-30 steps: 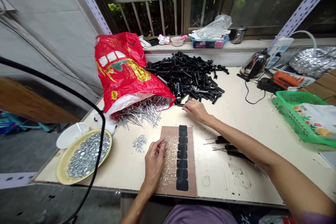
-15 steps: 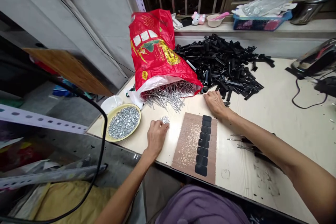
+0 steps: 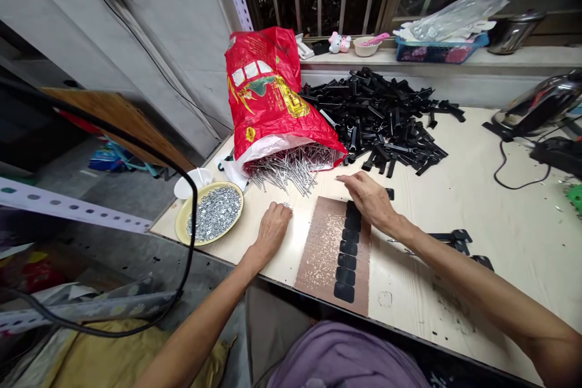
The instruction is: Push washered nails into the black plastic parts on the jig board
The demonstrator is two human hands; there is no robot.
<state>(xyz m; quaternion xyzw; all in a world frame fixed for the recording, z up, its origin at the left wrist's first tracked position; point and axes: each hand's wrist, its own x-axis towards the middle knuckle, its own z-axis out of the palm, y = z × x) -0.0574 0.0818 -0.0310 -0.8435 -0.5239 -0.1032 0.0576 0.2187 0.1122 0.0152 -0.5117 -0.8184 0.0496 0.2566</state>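
My left hand (image 3: 273,229) rests at the front of the table, fingers curled down and pressed together over a few small silvery washers (image 3: 287,205). What sits between its fingertips is hidden. My right hand (image 3: 371,203) is above the top end of a brown board (image 3: 318,254), its fingers bent. The squared end of a black plastic part (image 3: 390,194) sticks out beyond that hand, apparently held under it. Along the board's right side runs a column of black rounded-square pieces (image 3: 346,260). A yellow bowl (image 3: 184,227) full of washers stands left of my left hand.
A red bag (image 3: 273,97) spills thin metal rods (image 3: 291,167) onto the table. Behind, black plastic parts (image 3: 386,115) lie heaped. Several black parts with metal rods (image 3: 459,239) lie beneath my right forearm. A kettle (image 3: 539,100) stands far right; a black cable (image 3: 193,242) hangs front left.
My right hand has moved from the edge of the black heap toward me, over the board's top end, with the black part. My left hand stays by the washers, now covering more of them.
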